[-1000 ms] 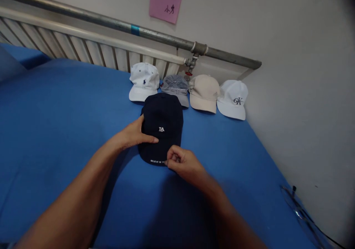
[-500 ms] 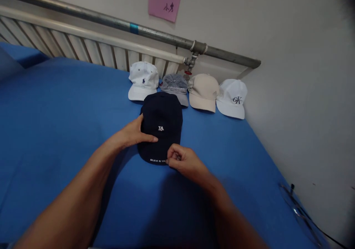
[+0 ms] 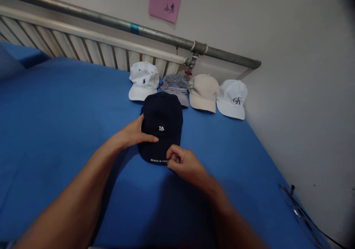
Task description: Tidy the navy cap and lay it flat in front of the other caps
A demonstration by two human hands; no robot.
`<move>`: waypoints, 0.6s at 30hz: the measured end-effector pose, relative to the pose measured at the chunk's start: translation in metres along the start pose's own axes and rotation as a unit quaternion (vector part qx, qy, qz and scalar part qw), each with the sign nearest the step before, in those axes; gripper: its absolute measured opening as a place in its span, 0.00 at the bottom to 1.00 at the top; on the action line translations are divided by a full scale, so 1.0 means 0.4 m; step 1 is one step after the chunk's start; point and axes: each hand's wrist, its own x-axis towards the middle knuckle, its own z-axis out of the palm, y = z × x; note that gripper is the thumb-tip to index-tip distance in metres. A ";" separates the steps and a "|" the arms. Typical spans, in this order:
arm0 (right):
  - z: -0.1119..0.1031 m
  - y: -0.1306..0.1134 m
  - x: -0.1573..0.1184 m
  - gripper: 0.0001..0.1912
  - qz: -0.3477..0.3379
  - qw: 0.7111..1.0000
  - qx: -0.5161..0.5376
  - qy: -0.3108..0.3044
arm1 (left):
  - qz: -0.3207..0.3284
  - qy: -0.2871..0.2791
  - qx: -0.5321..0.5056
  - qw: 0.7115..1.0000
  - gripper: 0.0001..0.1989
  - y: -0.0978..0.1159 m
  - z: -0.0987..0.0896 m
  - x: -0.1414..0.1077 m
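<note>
A dark navy cap [image 3: 162, 112] with a small white logo is held up over the blue surface [image 3: 69, 112], its brim toward me with white lettering on the edge. My left hand [image 3: 136, 132] grips its left side, thumb on top near the brim and the other fingers hidden behind. At the brim's right front edge, my right hand [image 3: 183, 162] is closed with curled fingers, pinching or touching that edge. Behind the navy cap stand a white cap [image 3: 144, 77], a grey cap [image 3: 175, 84] it partly overlaps, a beige cap [image 3: 203, 90] and a white CK cap [image 3: 231, 97].
A white radiator [image 3: 80, 45] and a metal pipe [image 3: 97, 19] with a red-handled valve run behind the caps. A pink note [image 3: 165, 1] hangs on the wall. Glasses or a wire-like item [image 3: 298, 214] lie at the right edge.
My right hand has shifted very slightly at the brim's edge. My left hand keeps its hold on the navy cap, and the other caps stay in place.
</note>
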 end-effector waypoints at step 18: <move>0.076 -0.029 0.012 0.07 -0.027 0.974 -0.195 0.111 | 0.012 0.014 0.005 1.000 0.43 -0.017 0.001 0.004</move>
